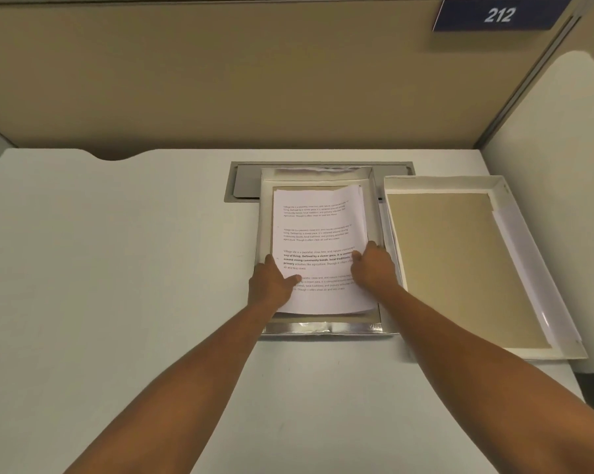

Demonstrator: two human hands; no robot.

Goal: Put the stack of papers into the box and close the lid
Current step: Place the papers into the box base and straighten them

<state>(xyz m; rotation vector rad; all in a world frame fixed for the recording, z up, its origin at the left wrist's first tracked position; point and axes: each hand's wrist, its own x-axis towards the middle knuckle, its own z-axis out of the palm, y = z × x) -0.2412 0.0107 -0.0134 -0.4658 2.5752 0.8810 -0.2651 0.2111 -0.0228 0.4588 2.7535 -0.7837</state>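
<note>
Both hands, left hand (271,282) and right hand (374,268), pinch the stack of papers (318,241) with their fingers inside the box (319,328). The lid (460,268) lies open-side up at the box's 3 o'clock on the bench (117,268). A grey hatch (244,181) sits at 12 o'clock, partly under the box.

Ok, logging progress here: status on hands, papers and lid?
Left hand and right hand both on paper stack. Stack inside box. Lid off, lying right of box. Nothing in the way.

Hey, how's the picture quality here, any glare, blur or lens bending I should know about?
Head view: even, soft light with faint shadows; glare on the shiny silver near rim of the open box; the printed text on the white stack of papers is soft and mostly unreadable; wide-angle bending curves the pale desk edges and stretches both forearms.
</note>
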